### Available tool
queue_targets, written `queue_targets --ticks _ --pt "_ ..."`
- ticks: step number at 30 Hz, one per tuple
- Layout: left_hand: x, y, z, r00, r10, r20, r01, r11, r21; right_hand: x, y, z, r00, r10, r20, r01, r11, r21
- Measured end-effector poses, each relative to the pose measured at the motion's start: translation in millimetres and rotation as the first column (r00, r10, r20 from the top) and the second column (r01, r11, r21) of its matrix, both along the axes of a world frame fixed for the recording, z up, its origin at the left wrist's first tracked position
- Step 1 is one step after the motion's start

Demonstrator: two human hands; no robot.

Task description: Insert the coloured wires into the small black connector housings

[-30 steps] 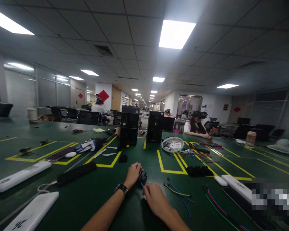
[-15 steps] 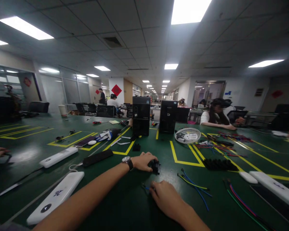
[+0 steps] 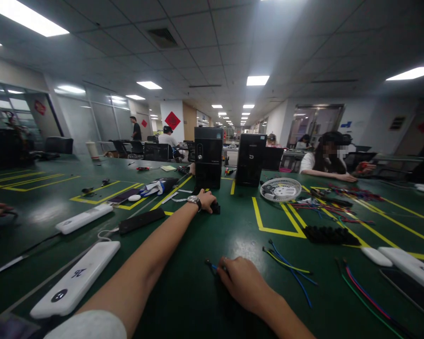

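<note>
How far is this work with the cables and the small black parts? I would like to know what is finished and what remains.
Nothing clearly looks finished; the row of dark pieces may be done, but its detail is too dark. In hand: the left hand is at a black part, the right hand holds a blue cable. Possibly left: blue and yellow cables, lying loose.

The basket (image 3: 281, 199) lies right of the towers (image 3: 208, 162) (same table (image 3: 183, 287)).

left arm reaching long and forward, sleeve at its base, watch on wrist, left hand (image 3: 207, 201) palm down with fingers curled, right forearm angled in low, right hand (image 3: 240, 281) nearer, thumb and fingers pinched
</note>
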State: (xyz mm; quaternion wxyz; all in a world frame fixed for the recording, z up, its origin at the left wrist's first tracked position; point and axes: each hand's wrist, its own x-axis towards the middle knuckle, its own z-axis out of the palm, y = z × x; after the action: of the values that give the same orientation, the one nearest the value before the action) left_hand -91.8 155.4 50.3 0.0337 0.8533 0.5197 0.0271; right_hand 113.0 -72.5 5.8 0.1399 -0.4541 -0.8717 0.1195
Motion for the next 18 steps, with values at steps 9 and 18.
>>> queue_targets --ticks 9,18 --pt "-10.9 9.1 -3.1 0.994 0.086 -0.070 -0.088 0.996 -0.026 -1.5 1.5 -5.5 0.999 0.016 0.040 -0.018 0.999 0.038" --pt "-17.6 5.4 0.9 0.977 0.163 -0.139 -0.180 0.976 -0.119 -1.2 -0.4 2.4 0.994 0.028 0.102 -0.035 0.997 0.069"
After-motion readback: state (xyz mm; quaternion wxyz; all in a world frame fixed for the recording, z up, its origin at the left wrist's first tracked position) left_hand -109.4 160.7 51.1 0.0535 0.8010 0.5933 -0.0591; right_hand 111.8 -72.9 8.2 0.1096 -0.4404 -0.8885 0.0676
